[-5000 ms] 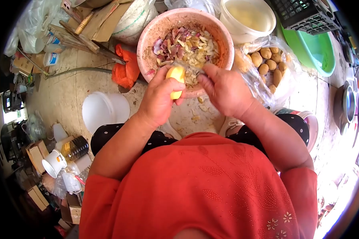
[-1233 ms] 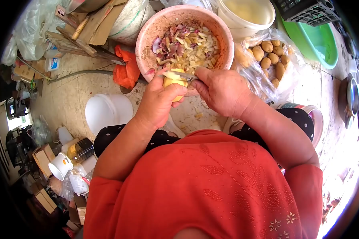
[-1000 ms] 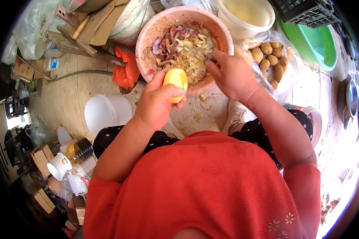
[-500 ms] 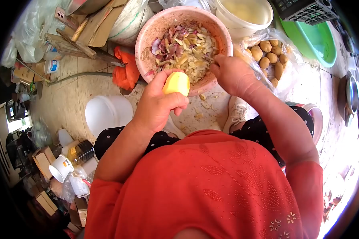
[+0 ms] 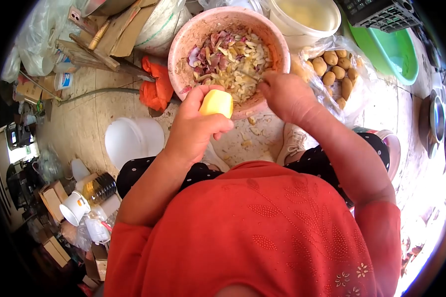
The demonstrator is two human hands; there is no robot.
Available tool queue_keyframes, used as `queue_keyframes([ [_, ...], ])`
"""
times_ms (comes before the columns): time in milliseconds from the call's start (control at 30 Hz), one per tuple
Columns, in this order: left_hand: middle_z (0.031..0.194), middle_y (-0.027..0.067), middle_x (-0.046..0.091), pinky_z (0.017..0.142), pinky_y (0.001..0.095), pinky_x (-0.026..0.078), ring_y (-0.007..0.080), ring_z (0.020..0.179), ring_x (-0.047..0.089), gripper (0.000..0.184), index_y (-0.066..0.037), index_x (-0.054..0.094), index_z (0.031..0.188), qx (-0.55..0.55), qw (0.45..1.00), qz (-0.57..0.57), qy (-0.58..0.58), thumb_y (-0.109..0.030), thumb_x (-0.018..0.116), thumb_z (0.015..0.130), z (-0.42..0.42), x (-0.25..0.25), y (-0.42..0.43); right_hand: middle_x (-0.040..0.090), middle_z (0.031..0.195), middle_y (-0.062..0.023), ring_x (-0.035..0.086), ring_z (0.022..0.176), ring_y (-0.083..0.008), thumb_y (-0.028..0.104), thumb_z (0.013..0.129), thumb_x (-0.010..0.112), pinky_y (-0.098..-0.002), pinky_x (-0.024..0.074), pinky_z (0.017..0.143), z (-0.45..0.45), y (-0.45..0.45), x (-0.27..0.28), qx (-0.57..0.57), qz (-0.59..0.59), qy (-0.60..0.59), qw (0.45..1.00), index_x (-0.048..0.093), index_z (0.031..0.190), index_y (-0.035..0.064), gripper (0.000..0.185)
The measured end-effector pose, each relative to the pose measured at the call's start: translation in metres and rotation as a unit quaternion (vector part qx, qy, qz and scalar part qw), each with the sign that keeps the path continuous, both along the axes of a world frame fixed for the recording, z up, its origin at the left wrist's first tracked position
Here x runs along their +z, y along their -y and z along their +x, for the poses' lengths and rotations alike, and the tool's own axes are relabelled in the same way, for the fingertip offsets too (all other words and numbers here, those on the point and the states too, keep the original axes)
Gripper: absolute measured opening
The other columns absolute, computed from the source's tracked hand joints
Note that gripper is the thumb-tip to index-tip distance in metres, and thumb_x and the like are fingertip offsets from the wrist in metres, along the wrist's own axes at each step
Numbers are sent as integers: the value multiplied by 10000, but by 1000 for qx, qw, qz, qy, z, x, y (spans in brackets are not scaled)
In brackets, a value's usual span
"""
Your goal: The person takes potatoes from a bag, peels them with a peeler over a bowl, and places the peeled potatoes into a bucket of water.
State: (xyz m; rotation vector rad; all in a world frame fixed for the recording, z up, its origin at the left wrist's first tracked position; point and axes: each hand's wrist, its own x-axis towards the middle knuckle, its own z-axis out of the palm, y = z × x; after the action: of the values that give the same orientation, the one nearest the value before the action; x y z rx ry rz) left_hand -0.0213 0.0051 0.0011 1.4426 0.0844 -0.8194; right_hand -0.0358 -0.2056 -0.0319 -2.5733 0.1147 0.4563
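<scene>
My left hand (image 5: 193,123) is wrapped round a yellow peeled potato (image 5: 216,104), held at the near rim of a pink basin (image 5: 182,45). Pale and purplish peelings (image 5: 233,55) lie in that basin. Over its right side, my right hand (image 5: 285,94) is closed on a peeler (image 5: 249,75), whose thin metal end points left above the peelings and is apart from the potato. Unpeeled potatoes (image 5: 338,72) sit in an open clear plastic bag (image 5: 362,94) to the right of the basin.
A white bucket (image 5: 121,143) stands at the left, near my knee. Behind the potatoes are a pale tub (image 5: 288,24) and a green basin (image 5: 409,74). A red plastic bag (image 5: 156,86) lies left of the pink basin. A black crate (image 5: 381,15) is at the upper right.
The peeler was against the potato about a second ago; my right hand has since moved right and away from it. The potato has been tilted in my left hand.
</scene>
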Motion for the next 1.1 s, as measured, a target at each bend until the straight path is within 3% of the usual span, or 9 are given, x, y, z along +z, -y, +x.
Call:
queue_keyframes([
  [167, 1008, 89, 580, 638, 275, 428, 138, 778, 546, 499, -14, 462, 1237, 86, 992, -85, -25, -7, 632, 768, 4, -7, -1, 634, 758, -212, 626, 726, -411, 277, 939, 541, -484, 503, 656, -11, -8, 21, -9, 84, 79, 993, 565, 911, 29, 250],
  [333, 997, 58, 572, 628, 262, 437, 129, 780, 540, 522, -26, 462, 1219, 104, 984, -132, -54, 0, 682, 747, 7, -10, 0, 615, 718, -190, 617, 661, -406, 268, 933, 566, -470, 496, 580, -27, -21, 28, 75, 153, 131, 977, 535, 905, 40, 232],
  [500, 1045, 80, 577, 653, 283, 425, 149, 774, 538, 541, -6, 477, 1239, 44, 987, -129, -88, -10, 617, 716, 2, -6, -2, 650, 786, -220, 637, 760, -413, 337, 924, 526, -501, 505, 704, -11, -8, -2, 11, 96, 54, 994, 582, 902, 34, 309],
  [567, 1006, 73, 576, 672, 293, 427, 156, 756, 531, 560, -1, 483, 1235, 24, 984, -174, -42, -52, 617, 694, 0, 3, 5, 651, 817, -248, 632, 784, -422, 320, 933, 502, -492, 502, 738, -6, 3, -7, -22, 88, 14, 996, 599, 906, 0, 336],
  [767, 976, 57, 569, 714, 306, 422, 158, 765, 531, 489, 1, 512, 1200, 110, 986, -122, -32, -139, 592, 738, 6, -11, -1, 640, 757, -217, 630, 740, -415, 300, 920, 551, -500, 503, 675, -18, -18, 30, 7, 192, 110, 975, 579, 895, 27, 276],
  [933, 972, 70, 570, 709, 311, 432, 165, 783, 542, 479, -4, 499, 1223, 102, 983, -137, -64, -145, 578, 771, 6, -13, -2, 644, 734, -178, 632, 684, -402, 310, 922, 555, -502, 504, 626, -27, -27, 30, 34, 185, 129, 974, 549, 874, 57, 257],
  [1100, 966, 91, 601, 710, 331, 449, 181, 788, 570, 492, -9, 508, 1231, 29, 992, -123, -16, -197, 553, 779, 4, -9, -1, 653, 801, -242, 640, 793, -407, 288, 932, 503, -489, 507, 732, 0, -7, 8, -17, 74, 26, 997, 603, 868, 10, 302],
])
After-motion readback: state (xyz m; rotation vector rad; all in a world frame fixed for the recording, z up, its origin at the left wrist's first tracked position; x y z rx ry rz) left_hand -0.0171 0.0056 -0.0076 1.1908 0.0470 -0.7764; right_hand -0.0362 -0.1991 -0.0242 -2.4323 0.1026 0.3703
